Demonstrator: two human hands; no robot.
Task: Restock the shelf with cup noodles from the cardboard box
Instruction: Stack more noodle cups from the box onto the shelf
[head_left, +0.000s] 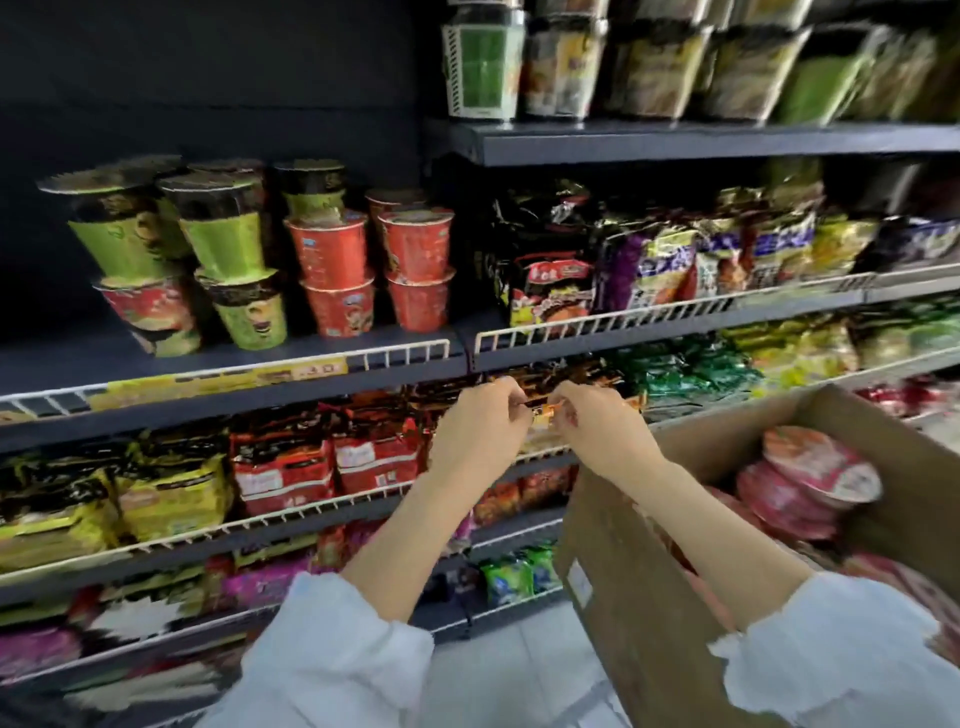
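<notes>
The cardboard box (639, 597) sat low on the right, top open, and everything else lined up off it. Left of the box and higher, the shelf (234, 358) with the cup noodles had a white wire rail along its front edge and a stretch of bare dark board left of the cups, so there was room to slot stuff in there. Red cups (332, 270) and green cups (218, 244) were stacked two high on it.

Both hands were up just above the box's top-left corner, in front of the next shelf down, almost touching each other. The left hand (480, 428) had its fingers curled in, and the right hand (592, 431) did too; they seemed to be pinching a small orange packet (540, 413) between them, though it was too blurry to call for sure. White sleeves showed at the bottom.

The pink-lidded cup noodles (815, 467) were still lying inside the box, right of and below both hands, not touched by either. Bagged noodles (550, 280) filled the shelf above the box.
</notes>
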